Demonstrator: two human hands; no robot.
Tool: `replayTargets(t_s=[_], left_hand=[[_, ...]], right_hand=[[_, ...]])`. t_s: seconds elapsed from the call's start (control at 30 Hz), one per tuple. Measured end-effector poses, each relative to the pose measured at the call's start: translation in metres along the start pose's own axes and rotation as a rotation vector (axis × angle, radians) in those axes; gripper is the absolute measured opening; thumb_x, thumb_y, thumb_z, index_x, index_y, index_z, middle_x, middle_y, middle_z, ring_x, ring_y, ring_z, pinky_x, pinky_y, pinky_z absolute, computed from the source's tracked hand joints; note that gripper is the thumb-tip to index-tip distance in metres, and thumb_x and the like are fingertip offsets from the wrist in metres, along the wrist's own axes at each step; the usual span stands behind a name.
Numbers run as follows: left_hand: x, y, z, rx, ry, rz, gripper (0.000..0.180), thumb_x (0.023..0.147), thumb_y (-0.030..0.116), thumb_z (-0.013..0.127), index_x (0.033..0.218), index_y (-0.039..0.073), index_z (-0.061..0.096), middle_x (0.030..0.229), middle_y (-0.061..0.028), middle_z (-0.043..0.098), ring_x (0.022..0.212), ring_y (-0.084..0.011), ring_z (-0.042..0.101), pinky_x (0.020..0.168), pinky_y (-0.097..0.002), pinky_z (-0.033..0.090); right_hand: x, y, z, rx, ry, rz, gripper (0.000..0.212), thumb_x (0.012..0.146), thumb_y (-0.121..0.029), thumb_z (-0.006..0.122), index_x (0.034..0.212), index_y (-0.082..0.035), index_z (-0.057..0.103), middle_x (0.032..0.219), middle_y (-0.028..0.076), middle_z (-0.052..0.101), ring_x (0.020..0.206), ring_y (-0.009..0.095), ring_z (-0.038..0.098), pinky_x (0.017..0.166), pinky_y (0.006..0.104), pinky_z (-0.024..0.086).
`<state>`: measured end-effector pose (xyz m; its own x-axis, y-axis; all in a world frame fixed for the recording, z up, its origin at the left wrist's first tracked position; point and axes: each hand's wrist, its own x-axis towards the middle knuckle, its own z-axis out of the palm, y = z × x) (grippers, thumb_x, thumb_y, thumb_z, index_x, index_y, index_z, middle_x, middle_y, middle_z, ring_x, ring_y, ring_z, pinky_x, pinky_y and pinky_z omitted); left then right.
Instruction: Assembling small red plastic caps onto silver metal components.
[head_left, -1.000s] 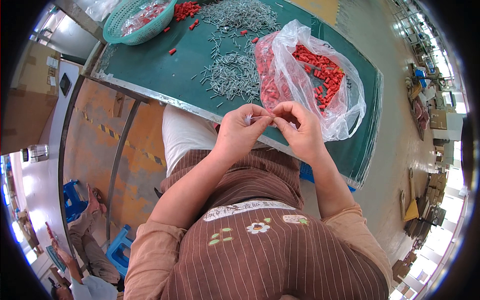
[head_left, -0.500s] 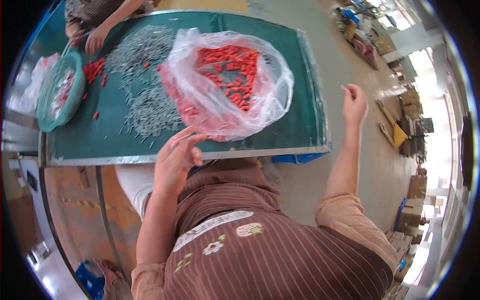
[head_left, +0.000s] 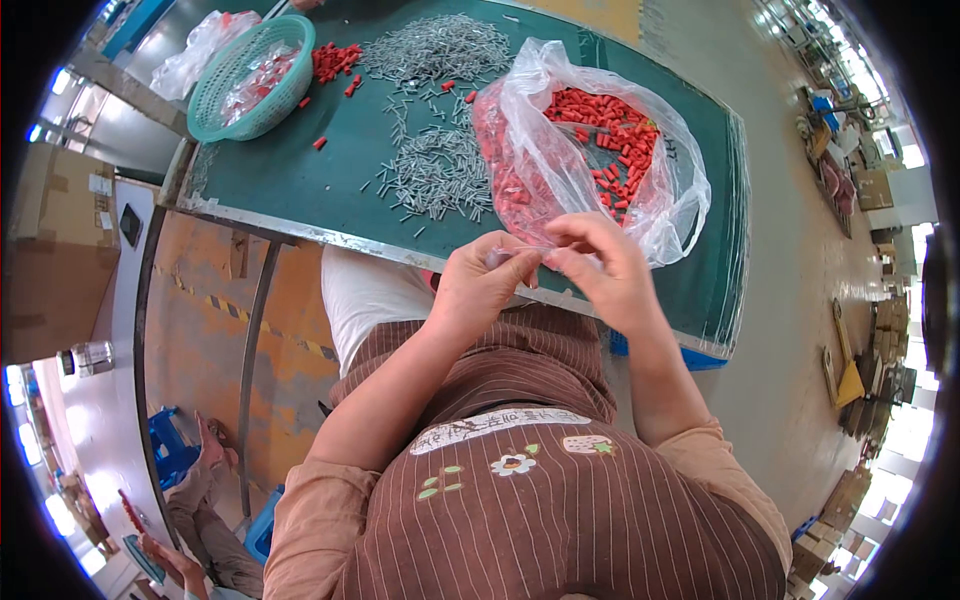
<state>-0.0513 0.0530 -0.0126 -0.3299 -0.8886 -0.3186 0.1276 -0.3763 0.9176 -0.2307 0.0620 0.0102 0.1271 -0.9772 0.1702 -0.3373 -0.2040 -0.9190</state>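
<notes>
Just over the near edge of the green table [head_left: 270, 190], my left hand [head_left: 475, 285] and my right hand [head_left: 612, 275] meet fingertip to fingertip. Each pinches a small clear plastic bag [head_left: 543, 252], thin and partly hidden by the fingers; its contents cannot be made out. Right behind them lies a large clear plastic bag [head_left: 690, 190], its mouth spread wide, with many short red plastic plugs [head_left: 625, 150] inside. To its left, grey screw-like pins [head_left: 440, 175] lie loose in a pile, and a second pile of pins [head_left: 435, 50] is farther back.
A green mesh basket [head_left: 205, 110] holding clear packets stands at the table's left, beside a small heap of red plugs [head_left: 335, 62]. Part of another person's hand [head_left: 308, 4] shows at the top edge. A cardboard box [head_left: 60, 250] is at far left.
My right hand has come in from far out on the right to meet my left hand. The view has swung, so the table sits farther right and higher.
</notes>
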Motion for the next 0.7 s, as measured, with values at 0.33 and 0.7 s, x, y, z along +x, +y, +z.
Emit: replayTargets(t_s=[0.33, 0.7], left_hand=[[-0.008, -0.001, -0.031, -0.039, 0.082, -0.057, 0.018, 0.09, 0.02, 0.064, 0.088, 0.003, 0.062, 0.077, 0.0039, 0.055, 0.071, -0.0032, 0.045, 0.061, -0.02, 0.039], [-0.011, 0.026, -0.038, 0.356, 0.045, 0.045, 0.014, 0.087, 0.013, 0.066, 0.093, 0.001, 0.068, 0.068, 0.0008, 0.056, 0.058, -0.0054, 0.052, 0.052, -0.0214, 0.043]], right_hand=[[0.019, 0.004, 0.017, 0.237, -0.166, 0.23, 0.011, 0.087, -0.009, 0.063, 0.095, -0.001, 0.063, 0.084, 0.0, 0.063, 0.076, 0.005, 0.056, 0.069, 0.0229, 0.046], [0.035, -0.025, 0.017, -0.015, -0.352, 0.288, 0.012, 0.085, -0.009, 0.063, 0.092, 0.001, 0.065, 0.077, 0.001, 0.063, 0.073, 0.006, 0.055, 0.066, 0.0242, 0.046]])
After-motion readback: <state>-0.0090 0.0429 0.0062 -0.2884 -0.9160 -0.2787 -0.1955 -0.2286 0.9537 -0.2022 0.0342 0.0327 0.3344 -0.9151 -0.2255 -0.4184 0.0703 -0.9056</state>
